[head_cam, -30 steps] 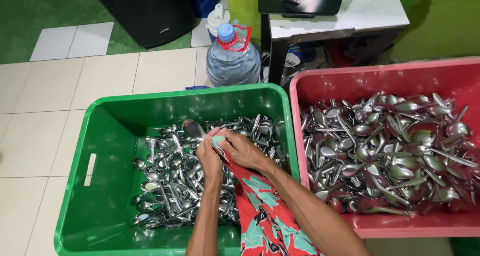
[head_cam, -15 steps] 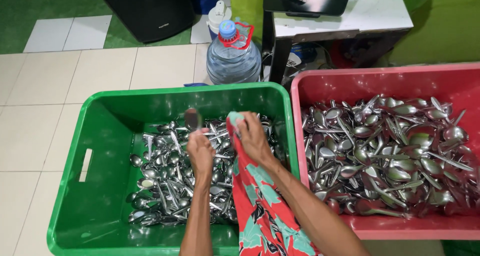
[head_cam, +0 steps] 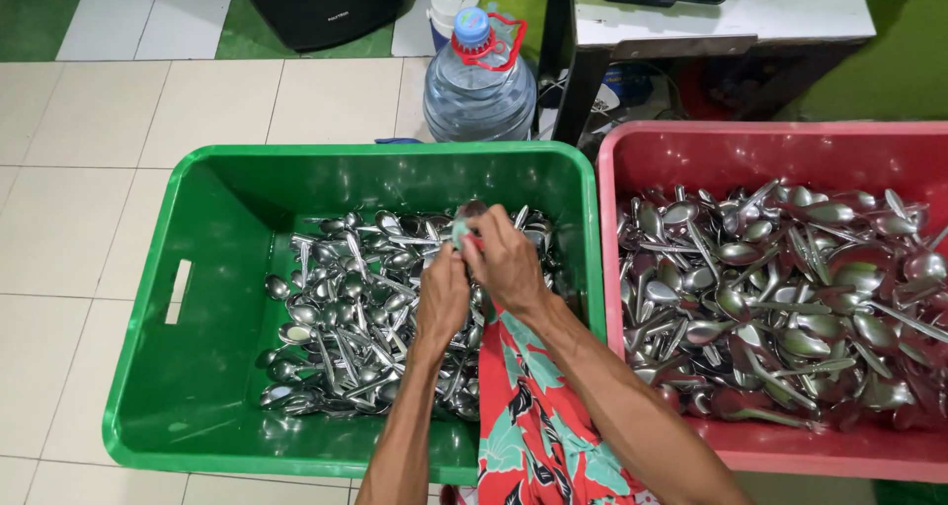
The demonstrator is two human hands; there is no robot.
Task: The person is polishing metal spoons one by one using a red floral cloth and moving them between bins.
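The right hand [head_cam: 512, 263] pinched the red floral cloth [head_cam: 533, 421] around a spoon [head_cam: 467, 219], while the left hand [head_cam: 442, 293] gripped its handle, steadying it for rubbing above the heap of spoons [head_cam: 355, 308] in the green crate [head_cam: 188, 298]. Right of it, the red crate [head_cam: 642, 159] kept other spoons separate.

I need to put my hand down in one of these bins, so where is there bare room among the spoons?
The green bin has bare floor along its left wall by the handle slot, and a strip along its far wall. The spoon heap crowds its middle and right. The red bin is covered, bare only along its far wall.
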